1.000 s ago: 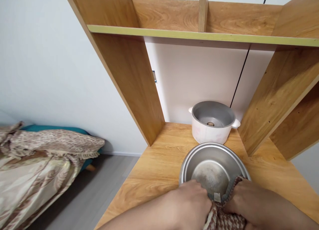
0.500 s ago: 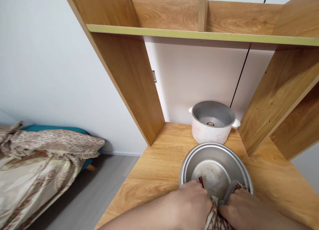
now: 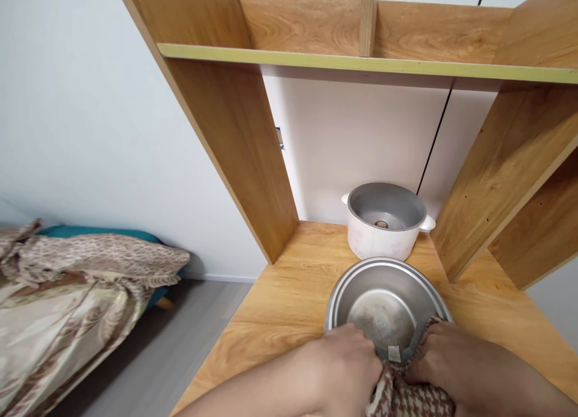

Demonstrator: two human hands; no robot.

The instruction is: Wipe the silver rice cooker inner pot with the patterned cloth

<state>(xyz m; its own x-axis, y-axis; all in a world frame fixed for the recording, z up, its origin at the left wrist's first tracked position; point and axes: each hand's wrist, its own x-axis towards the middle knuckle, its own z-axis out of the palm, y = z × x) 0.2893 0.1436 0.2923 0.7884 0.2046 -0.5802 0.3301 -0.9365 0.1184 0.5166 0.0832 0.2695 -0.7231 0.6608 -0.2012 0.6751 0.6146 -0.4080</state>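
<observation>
We are curling the fingers of our left hand (image 3: 350,366) and right hand (image 3: 440,360) around the checked cloth (image 3: 413,399), over the near rim of the silver bowl (image 3: 383,318). Behind the bowl, the white pot (image 3: 383,236) is sitting.

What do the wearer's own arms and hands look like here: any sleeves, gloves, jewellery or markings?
The left hand and right hand are bare, with no gloves. No sleeve shows on either forearm within the picture. No watch, bracelet or ring can be made out, though the fingers are mostly hidden.
</observation>
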